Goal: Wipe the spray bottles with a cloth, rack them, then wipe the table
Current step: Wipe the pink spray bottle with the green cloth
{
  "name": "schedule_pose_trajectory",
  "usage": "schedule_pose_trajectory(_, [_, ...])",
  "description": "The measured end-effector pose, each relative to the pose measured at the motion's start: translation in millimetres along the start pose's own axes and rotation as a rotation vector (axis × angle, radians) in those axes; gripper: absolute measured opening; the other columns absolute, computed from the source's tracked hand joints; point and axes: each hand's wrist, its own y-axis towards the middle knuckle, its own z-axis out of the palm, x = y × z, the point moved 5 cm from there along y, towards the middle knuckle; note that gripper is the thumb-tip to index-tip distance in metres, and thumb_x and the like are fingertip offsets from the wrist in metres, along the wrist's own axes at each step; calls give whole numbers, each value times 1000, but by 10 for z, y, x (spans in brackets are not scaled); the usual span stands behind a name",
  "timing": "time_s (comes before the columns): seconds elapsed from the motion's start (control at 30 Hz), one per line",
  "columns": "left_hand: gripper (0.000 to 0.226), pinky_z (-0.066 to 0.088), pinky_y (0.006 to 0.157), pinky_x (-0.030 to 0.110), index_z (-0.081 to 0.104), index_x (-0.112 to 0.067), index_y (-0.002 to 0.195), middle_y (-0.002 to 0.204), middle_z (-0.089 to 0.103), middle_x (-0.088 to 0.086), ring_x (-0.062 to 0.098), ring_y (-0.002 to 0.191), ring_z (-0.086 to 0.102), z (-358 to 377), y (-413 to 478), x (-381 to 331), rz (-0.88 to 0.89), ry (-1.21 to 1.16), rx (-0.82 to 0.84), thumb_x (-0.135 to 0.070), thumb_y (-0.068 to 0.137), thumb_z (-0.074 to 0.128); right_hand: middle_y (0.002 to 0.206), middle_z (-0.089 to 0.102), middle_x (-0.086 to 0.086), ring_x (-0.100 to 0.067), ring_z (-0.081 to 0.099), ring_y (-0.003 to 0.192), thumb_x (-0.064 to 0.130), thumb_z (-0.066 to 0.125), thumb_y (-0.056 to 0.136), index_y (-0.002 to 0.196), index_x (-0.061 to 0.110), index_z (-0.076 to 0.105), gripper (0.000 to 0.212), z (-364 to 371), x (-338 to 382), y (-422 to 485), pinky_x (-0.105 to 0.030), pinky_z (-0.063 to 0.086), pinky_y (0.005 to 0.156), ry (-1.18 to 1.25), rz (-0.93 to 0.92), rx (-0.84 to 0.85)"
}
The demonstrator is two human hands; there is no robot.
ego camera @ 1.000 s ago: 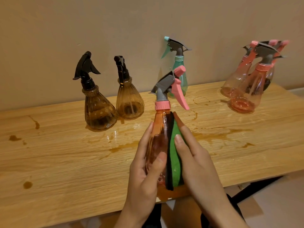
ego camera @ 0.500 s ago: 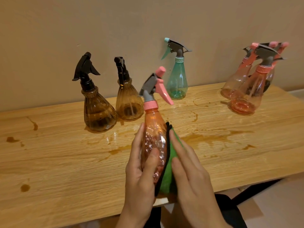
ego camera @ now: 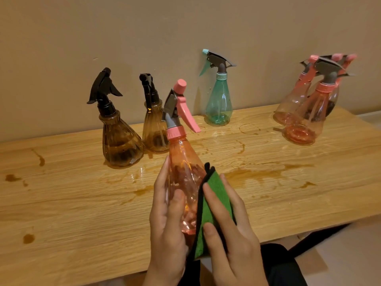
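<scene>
Two-handed wiping above the stained wooden table, forward of the brown bottles, teal bottle and pink cluster by the wall. Grips the tilted, seemingly near-empty pink spray bottle in the curled left hand for steadiness; presses the green cloth against it with straight fingers of the right hand.

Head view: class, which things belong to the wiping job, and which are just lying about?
Job: held pink bottle, green cloth, left hand, right hand, brown bottles, teal bottle, far pink bottles, stained table.
Lying about: only wall, floor.
</scene>
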Motion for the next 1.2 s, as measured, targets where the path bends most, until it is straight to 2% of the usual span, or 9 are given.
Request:
schedule_pose_trajectory(0.07, [54,56,96,26,53,-45,144,145,63,-3,23,131,62,19,-9,-5,7,43,45,-36,92,62,158,30,29,10,33,142,56,36,103,144,65,36,42,-26,-24,77,-1,34,101,86,110,1])
schedule_pose_trajectory(0.17, [56,53,97,21,52,-49,142,147,59,-14,12,134,58,65,-33,17,14,140,130,-38,88,61,140,45,43,21,42,128,53,41,105,132,78,34,38,-88,-97,290,0,38,93,319,255,50])
schedule_pose_trajectory(0.27, [56,50,102,20,51,-56,141,149,55,-20,7,138,54,101,-47,38,-1,203,185,-43,88,63,128,56,42,15,52,122,46,43,100,125,78,45,40,-171,-64,499,-6,44,92,325,200,83])
schedule_pose_trajectory(0.33, [55,48,103,18,51,-57,140,149,54,-22,5,138,53,103,-43,37,-6,201,179,-44,87,62,135,51,40,13,48,128,41,41,108,141,66,39,42,-199,-14,496,-7,41,96,208,97,89])
schedule_pose_trajectory(0.43, [53,52,99,20,53,-53,140,146,58,-22,5,134,57,77,-34,22,-6,160,106,-44,88,61,161,28,17,-4,35,146,43,38,107,150,57,34,46,-140,8,290,-25,43,111,-3,-46,117])
schedule_pose_trajectory(0.57, [53,57,84,17,51,-40,145,134,67,-22,5,122,66,24,-8,8,4,112,-5,-32,93,56,167,18,5,-19,33,150,49,31,108,149,52,41,42,-61,0,28,-44,49,106,-112,-92,93])
schedule_pose_trajectory(0.8, [60,49,98,12,42,-37,150,146,56,-27,-1,134,54,111,-42,11,8,252,156,-41,92,56,146,43,21,1,48,131,38,40,109,147,62,34,45,-144,-13,415,-9,43,96,113,57,30])
schedule_pose_trajectory(1.03, [52,56,89,21,52,-40,144,138,66,-14,12,126,65,16,7,45,-31,118,16,-35,93,63,165,19,17,-6,32,147,43,37,104,149,58,35,47,-45,-28,52,-21,40,111,-65,-7,70])
schedule_pose_trajectory(1.2, [54,55,93,22,53,-45,145,143,63,-9,17,130,63,40,-5,60,-45,141,95,-40,91,62,151,36,30,8,40,137,50,34,106,144,66,35,41,-63,-64,164,-6,38,101,153,152,36])
